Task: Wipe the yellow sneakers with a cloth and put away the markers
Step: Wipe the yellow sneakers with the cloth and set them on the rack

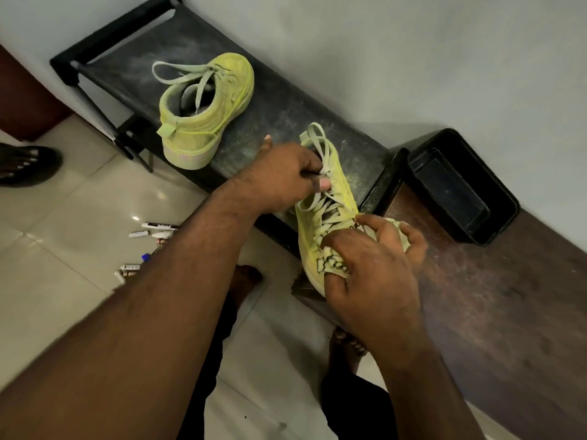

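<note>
Yellow is the colour of both sneakers. One yellow sneaker (pixel 203 109) stands alone on the dusty black bench (pixel 286 100), near its far end, with its laces loose. The other sneaker (pixel 320 217) sits at the near end of the bench, by the front edge, and both hands are on it. The left hand (pixel 286 173) has its fingers curled, pinching the laces near the shoe's opening. The right hand (pixel 374 262) is bunched around a patterned cloth (pixel 336 265) and presses it against the toe of this sneaker. Markers (pixel 149 239) lie scattered on the pale tile floor (pixel 57 249), well apart from the bench and partly hidden by the left arm. A black bin (pixel 460 188) sits just past the bench's near end, on a brown wooden ledge (pixel 495 296) by the wall.
</note>
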{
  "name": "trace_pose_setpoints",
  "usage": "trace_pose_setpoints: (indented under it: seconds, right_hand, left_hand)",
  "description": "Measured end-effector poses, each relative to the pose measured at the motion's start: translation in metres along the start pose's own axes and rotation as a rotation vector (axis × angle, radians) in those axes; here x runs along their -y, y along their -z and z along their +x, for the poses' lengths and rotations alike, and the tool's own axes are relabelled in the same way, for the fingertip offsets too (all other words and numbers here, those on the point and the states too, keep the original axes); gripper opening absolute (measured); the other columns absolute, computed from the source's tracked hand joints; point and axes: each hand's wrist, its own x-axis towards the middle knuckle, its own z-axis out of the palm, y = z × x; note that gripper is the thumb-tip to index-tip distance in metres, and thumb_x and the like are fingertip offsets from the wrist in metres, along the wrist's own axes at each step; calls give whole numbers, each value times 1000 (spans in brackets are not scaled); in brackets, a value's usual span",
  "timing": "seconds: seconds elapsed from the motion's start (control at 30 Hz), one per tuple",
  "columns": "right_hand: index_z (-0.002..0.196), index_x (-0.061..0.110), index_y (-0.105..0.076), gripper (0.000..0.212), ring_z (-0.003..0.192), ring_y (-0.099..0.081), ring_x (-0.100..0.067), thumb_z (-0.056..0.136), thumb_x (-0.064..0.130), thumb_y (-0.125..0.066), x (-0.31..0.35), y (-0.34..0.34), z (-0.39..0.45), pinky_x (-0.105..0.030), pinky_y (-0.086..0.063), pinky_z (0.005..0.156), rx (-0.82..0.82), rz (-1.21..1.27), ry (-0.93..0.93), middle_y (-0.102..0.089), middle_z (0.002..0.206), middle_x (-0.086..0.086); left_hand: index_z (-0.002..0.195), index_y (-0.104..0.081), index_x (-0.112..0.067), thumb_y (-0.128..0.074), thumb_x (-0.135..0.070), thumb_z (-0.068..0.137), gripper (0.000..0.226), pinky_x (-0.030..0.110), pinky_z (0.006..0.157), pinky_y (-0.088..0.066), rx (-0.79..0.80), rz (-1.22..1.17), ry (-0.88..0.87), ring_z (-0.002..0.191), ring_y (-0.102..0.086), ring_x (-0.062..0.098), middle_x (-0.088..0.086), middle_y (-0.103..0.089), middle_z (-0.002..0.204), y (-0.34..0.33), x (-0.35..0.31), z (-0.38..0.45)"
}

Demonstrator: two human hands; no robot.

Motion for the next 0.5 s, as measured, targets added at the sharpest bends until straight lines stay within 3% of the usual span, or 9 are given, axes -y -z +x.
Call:
trace_pose_setpoints:
  seconds: [0.1, 0.2, 0.37, 0.43, 0.5]
  right_hand:
    - [79, 29, -69, 35, 103, -57, -23, 64, 36, -38, -2, 10, -1, -45, -22, 93, 80, -67, 89, -70, 82, 15]
    - [73, 29, -68, 23, 90, -58, -22, 61, 34, -50, -7, 26, 16, -40, -21, 84, 154, -206, 272, -66, 73, 13]
    - [79, 24, -67, 25, 91, -61, -25, 58, 35, -72, -11, 28, 35, -44, -32, 81, 268, -402, 517, -69, 76, 9]
    - [86, 25, -67, 29, 88, -62, -23, 60, 38, -70, -12, 29, 32, -41, -43, 77, 336, -384, 579, -69, 81, 8]
    - [91, 26, -67, 30, 82, -63, -20, 68, 41, -54, -12, 29, 29, -36, -48, 72, 373, -320, 635, -69, 81, 8]
  left_hand:
    - [76, -64, -19, -61, -35, 91, 21, 47, 119, 8, 1, -22, 4, 86, -56, 9, -10, -60, 72, 0, 3, 0]
    - [81, -65, -16, -61, -35, 91, 22, 47, 119, 9, 31, -23, 10, 88, -54, 9, -13, -55, 70, 3, 3, 0]
    - [63, -49, -24, -60, -39, 91, 34, 47, 120, 6, 50, 23, 35, 83, -49, 9, -13, -48, 64, 3, 0, 4]
    - [60, -45, -24, -61, -39, 90, 38, 48, 120, 6, 64, 14, 41, 83, -50, 9, -13, -47, 62, 4, 0, 4]
    - [58, -43, -24, -61, -39, 90, 40, 49, 120, 5, 71, 5, 33, 78, -50, 8, -12, -45, 61, 5, 0, 3]
